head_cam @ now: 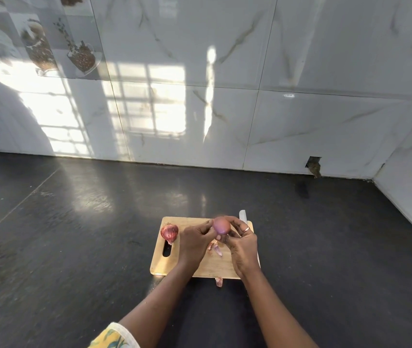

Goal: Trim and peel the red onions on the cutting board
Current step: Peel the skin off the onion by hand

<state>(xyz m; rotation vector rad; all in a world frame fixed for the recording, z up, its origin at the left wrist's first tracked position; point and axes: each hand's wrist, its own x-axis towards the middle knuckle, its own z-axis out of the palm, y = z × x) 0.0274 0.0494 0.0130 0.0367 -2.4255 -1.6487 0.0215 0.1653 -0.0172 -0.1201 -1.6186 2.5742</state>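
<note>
Onion peel scrap (218,282) nearest, just off cutting board (215,268) front edge. Above board, right hand (243,244) cradles smooth red onion (221,225); left hand (194,241) pinches its side. Peeling seems nearly finished. Farther left, unpeeled onion (169,232); knife (242,215) beyond. Next: strip any remaining skin, swap onions.
</note>
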